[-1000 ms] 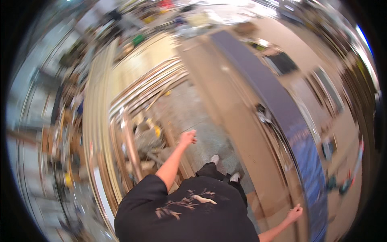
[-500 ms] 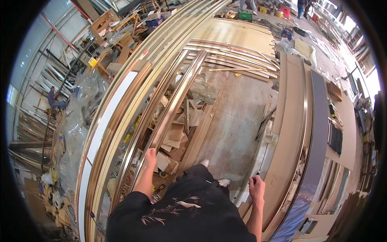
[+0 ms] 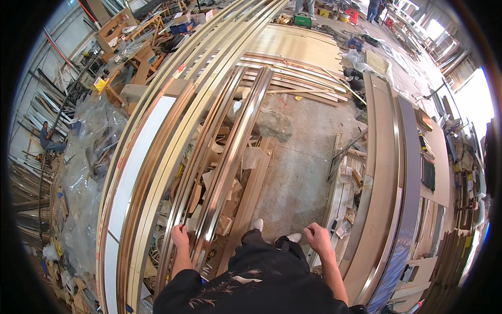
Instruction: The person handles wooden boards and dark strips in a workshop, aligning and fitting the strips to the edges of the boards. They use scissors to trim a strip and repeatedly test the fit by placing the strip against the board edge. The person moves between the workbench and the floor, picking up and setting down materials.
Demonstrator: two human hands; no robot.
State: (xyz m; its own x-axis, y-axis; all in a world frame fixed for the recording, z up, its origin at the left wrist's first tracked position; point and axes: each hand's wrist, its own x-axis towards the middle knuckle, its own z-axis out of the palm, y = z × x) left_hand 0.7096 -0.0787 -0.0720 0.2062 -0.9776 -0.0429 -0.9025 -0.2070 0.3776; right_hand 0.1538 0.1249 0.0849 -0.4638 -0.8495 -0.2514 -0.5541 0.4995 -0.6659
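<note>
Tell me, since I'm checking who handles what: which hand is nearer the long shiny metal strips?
Left. The left hand rests on the metal strips at their near end. The right hand hangs loosely closed over the concrete floor, apart from them.

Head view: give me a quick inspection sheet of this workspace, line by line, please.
Surface: bare concrete floor, dusty, open patch ahead of the feet.
Job's things: long shiny metal strips lying lengthwise; the left hand rests on their near ends.
Clutter: wood offcuts under and beside the strips; crumpled clear plastic sheeting at left.
Grippers: left hand on the strips, grip unclear; right hand loosely curled, holding nothing.
Cables: nothing seen.
Surroundings: long brown panels at right, white board at left, wooden frames far left, a person seated at the left edge, others standing far off.
</note>
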